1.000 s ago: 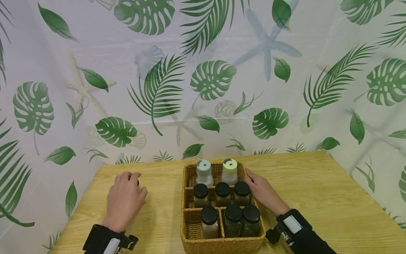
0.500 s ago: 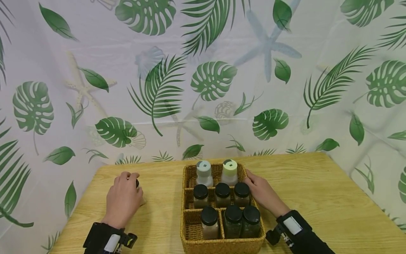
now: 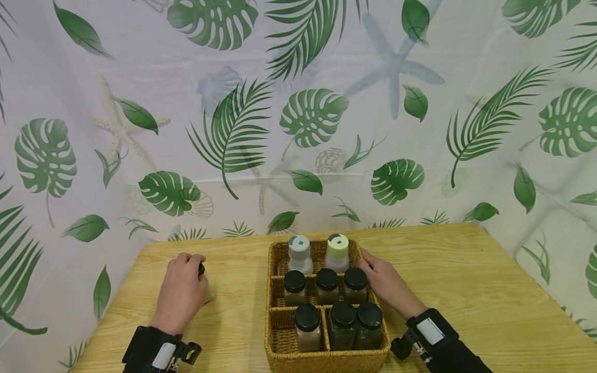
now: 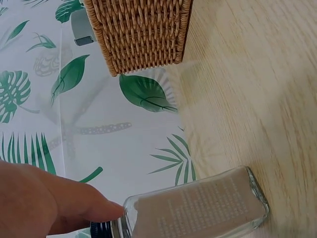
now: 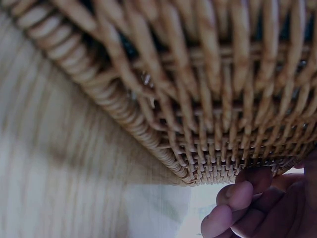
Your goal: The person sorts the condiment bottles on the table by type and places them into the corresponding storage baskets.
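My left hand (image 3: pixel 179 290) pinches a glass spice jar (image 4: pixel 198 206) near its black lid (image 4: pixel 101 229), at the left of the table. Pale beige powder and printed lettering show through the jar, and the hand hides much of it in the head view. A wicker basket (image 3: pixel 326 360) stands to the right, divided into compartments. My right hand (image 3: pixel 384 277) grips its right side near the far corner. In the right wrist view, curled fingers (image 5: pixel 233 196) show beside the weave; their exact hold is partly hidden.
In the basket, two shakers with pale blue-grey (image 3: pixel 299 244) and yellow-green caps (image 3: pixel 338 244) stand at the back. Several black-lidded jars (image 3: pixel 308 331) fill spots in front. Behind the wooden table (image 3: pixel 443 269) hangs a leaf-patterned cloth (image 3: pixel 261 129).
My left thumb has drawn in toward the fingers, and the jar's lower part now shows beside the hand. The right hand and the basket have stayed put.
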Demonstrator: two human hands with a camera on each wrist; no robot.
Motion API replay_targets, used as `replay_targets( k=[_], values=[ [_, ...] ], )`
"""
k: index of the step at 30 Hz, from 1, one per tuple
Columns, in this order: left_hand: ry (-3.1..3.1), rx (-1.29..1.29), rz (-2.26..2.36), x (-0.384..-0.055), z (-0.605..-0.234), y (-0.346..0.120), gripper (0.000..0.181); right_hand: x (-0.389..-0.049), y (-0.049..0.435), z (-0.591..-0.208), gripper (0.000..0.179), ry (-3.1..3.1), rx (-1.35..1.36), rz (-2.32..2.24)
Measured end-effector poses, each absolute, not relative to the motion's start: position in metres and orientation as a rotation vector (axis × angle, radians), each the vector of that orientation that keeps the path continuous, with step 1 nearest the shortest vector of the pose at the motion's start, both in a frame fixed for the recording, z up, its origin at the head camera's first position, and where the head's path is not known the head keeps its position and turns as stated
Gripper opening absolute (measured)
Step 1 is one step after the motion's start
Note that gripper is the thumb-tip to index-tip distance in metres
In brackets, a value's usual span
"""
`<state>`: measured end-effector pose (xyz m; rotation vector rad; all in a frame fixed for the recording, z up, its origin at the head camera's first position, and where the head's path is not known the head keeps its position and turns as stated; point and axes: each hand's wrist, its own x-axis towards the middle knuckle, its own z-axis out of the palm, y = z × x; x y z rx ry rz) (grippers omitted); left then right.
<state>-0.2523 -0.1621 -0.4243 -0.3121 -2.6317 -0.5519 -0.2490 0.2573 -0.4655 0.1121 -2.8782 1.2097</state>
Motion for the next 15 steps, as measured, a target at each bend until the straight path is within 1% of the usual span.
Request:
replay_targets(
  k=[8,15],
  values=[
    [-2.664,-0.314,-0.567,-0.25,-0.42,-0.159,0.027,-0.25,0.256,-0.466,0.057,-2.875,0.103,1.227],
    [-2.639,-0.329,-0.565,-0.244,-0.41,-0.151,0.037,-0.249,0.257,-0.465,0.057,-2.88,0.122,1.206]
  ],
)
